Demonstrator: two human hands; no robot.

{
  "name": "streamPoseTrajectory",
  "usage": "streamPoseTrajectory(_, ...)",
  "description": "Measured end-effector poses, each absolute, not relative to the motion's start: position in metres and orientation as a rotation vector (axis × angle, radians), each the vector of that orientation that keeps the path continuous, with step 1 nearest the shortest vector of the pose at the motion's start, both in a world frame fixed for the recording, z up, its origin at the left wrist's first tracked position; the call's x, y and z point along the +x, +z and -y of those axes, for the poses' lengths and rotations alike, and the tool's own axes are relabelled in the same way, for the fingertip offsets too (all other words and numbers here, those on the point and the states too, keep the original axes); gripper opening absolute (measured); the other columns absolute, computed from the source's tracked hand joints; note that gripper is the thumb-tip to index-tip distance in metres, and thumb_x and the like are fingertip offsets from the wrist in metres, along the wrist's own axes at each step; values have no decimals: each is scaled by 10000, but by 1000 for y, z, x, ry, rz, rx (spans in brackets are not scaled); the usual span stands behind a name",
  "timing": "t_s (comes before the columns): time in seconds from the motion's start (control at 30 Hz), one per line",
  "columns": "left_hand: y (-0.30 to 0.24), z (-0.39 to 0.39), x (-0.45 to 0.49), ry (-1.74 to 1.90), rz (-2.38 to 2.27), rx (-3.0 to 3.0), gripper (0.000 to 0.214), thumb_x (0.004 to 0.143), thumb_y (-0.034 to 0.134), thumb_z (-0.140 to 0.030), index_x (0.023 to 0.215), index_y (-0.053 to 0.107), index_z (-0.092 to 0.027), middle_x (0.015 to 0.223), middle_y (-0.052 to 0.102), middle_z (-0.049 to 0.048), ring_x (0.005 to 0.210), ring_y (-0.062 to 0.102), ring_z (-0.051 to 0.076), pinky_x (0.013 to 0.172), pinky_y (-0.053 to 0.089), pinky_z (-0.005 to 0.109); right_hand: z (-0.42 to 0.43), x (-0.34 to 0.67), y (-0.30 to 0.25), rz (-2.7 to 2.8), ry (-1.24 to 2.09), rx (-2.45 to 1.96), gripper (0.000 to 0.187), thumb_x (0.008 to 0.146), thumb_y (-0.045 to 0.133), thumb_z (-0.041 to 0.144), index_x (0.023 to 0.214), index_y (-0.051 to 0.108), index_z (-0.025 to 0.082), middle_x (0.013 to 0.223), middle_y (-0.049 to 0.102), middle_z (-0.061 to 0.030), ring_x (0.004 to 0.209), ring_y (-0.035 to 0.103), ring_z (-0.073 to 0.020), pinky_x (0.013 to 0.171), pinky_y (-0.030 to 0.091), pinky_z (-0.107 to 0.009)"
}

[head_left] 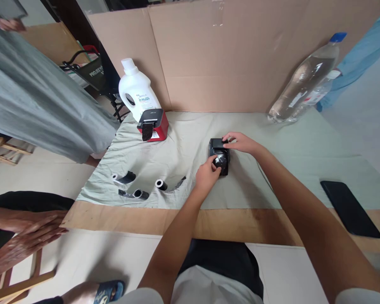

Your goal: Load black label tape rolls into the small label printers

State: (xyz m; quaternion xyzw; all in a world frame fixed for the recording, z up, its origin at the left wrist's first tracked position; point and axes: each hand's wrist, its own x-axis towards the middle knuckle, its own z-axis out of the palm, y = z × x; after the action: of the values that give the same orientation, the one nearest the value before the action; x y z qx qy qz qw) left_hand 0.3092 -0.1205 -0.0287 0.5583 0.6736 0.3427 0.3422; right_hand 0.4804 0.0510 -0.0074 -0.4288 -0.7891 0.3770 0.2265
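A small black label printer (221,153) stands on the pale green cloth (183,147) near the middle of the table. My left hand (206,174) is closed at its front, fingers pinched on a dark roll seated in the printer. My right hand (240,142) rests on the printer's top rear edge, its fingers curled over the raised lid. To the left lie three small rolls with dark tape trailing off them (124,177) (136,194) (164,184).
A red and black printer (153,125) and a white detergent bottle (136,89) stand at the back left, a large clear water bottle (307,80) leans at the back right against the cardboard wall. A black phone (350,207) lies at the right edge. Another person's hands (25,240) rest lower left.
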Motion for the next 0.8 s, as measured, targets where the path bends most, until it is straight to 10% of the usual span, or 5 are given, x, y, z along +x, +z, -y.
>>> streamPoseTrajectory(0.53, -20, 121, 307, 1072, -1598, 1226, 150, 867, 712, -206, 923, 575, -226, 614, 626, -74, 632, 578, 130, 649, 363, 245, -73, 436, 48, 2683, 1132, -1927, 782, 855, 795, 399, 1562, 512, 221, 1429, 686, -165, 1061, 763, -322, 904, 594, -428)
streamPoseTrajectory(0.8, -16, 118, 306, 1200, -1351, 934, 179, 863, 718, -227, 881, 541, -218, 561, 567, -89, 487, 412, 79, 549, 279, 226, -66, 418, 64, 2710, 1073, -2156, 652, 946, 704, 303, 1562, 500, 237, 1436, 678, -161, 1065, 774, -326, 959, 574, -487)
